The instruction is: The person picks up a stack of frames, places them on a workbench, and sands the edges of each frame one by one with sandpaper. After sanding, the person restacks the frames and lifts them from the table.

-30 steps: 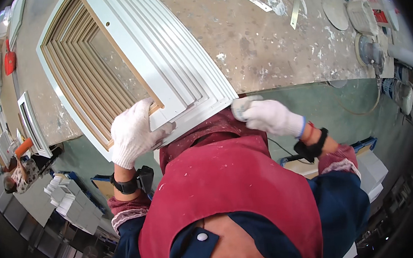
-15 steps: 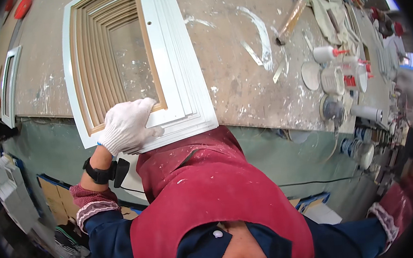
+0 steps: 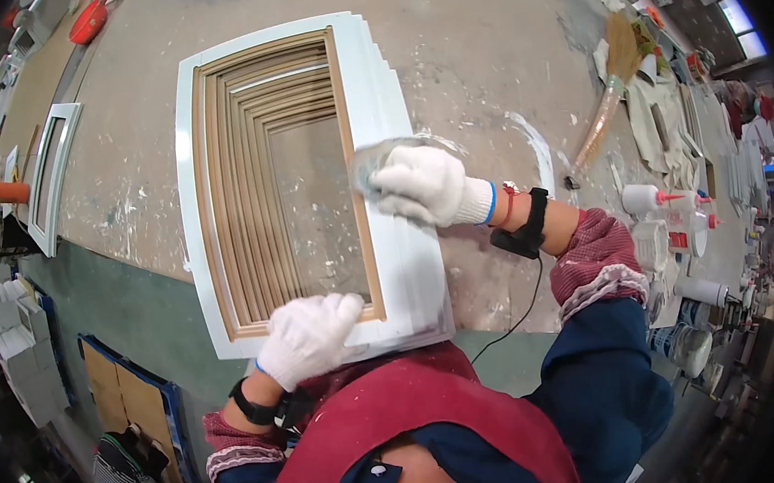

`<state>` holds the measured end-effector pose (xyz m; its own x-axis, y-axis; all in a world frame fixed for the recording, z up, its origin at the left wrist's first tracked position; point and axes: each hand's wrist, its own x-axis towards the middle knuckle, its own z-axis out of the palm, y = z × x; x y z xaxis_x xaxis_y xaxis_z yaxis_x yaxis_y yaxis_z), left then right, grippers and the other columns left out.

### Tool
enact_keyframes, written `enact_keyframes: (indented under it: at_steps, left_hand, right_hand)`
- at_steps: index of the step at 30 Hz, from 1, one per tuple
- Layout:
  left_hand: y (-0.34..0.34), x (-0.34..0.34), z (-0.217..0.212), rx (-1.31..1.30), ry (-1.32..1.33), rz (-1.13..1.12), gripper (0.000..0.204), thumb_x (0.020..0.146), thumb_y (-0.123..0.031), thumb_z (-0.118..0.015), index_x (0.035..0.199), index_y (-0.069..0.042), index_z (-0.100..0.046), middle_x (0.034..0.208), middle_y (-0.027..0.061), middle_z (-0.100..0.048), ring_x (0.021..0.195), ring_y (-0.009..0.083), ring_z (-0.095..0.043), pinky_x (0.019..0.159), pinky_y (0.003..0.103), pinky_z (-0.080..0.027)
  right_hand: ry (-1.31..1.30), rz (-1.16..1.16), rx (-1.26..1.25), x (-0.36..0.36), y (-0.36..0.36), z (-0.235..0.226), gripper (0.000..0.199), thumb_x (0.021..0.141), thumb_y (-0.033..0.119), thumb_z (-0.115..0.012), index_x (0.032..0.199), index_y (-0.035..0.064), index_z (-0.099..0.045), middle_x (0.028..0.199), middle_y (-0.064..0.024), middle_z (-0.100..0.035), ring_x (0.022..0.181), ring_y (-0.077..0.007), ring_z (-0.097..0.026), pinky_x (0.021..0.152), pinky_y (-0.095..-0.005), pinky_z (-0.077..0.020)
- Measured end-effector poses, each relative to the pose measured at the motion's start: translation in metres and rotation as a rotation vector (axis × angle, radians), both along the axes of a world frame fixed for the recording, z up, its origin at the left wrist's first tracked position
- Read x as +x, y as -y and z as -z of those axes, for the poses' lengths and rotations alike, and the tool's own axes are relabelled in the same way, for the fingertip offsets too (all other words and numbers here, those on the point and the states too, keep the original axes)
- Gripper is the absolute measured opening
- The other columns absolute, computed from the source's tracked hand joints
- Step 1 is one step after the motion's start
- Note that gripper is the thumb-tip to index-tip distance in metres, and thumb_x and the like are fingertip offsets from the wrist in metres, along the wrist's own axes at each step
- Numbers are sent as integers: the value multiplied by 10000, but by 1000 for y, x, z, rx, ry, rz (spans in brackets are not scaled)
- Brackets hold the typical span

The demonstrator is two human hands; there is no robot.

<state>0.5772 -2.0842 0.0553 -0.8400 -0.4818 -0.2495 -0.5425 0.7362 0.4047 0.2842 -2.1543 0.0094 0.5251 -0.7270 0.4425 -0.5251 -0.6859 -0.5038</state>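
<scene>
A stack of white rectangular frames [image 3: 399, 268] with brown inner edges lies on the worktable in front of me, its near edge by my apron. My left hand [image 3: 308, 340], in a white knit glove, grips the near rail of the top frame, thumb toward the opening. My right hand [image 3: 428, 183], gloved too, is closed on a rounded grey pad [image 3: 369, 165], held on the right rail of the top frame. The pad is smeared by motion, so its exact kind is unclear.
A narrow white frame [image 3: 51, 183] sits at the table's left edge. Toward the right are a brush with a wrapped handle [image 3: 610, 102], a crumpled cloth [image 3: 658, 126] and white bottles with red tips [image 3: 643, 199]. A red object [image 3: 90, 21] lies far left.
My right hand has come in from the far right edge and now holds the grey pad against the top frame. My left hand stays on the near rail. The view has shifted.
</scene>
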Motion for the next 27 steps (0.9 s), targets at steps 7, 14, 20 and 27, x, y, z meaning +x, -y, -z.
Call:
enact_keyframes:
  at_steps: [7,14,20,27]
  left_hand:
    - [7,0,-2,-11,-40,47,332,742,-245,-683,990,-87,-527,794,53,-581,698,223,-665,546,366,-533]
    - [8,0,3,40,-38,22,351,718,-230,-699,981,-80,-521,763,58,-573,691,215,-661,546,351,-531]
    - [7,-2,3,110,26,32,552,652,-309,-785,1096,-71,-557,823,89,-643,736,274,-677,596,397,-529]
    - [10,-9,-7,113,104,52,446,746,-252,-721,1086,-35,-530,842,119,-644,775,294,-676,646,396,-544]
  right_hand:
    - [145,454,-5,-13,177,6,302,944,289,-608,1184,107,-630,1136,-167,-651,1039,-362,-630,903,-414,-515]
    - [236,159,15,2,73,11,261,841,112,-694,1099,86,-662,1041,-141,-667,958,-334,-653,841,-378,-539]
    - [27,196,18,6,24,4,282,838,173,-654,1115,127,-642,1128,-156,-667,943,-315,-673,797,-357,-552]
    - [342,774,202,-10,160,50,392,1009,336,-483,1279,60,-552,1210,-217,-624,1126,-356,-613,949,-391,-480]
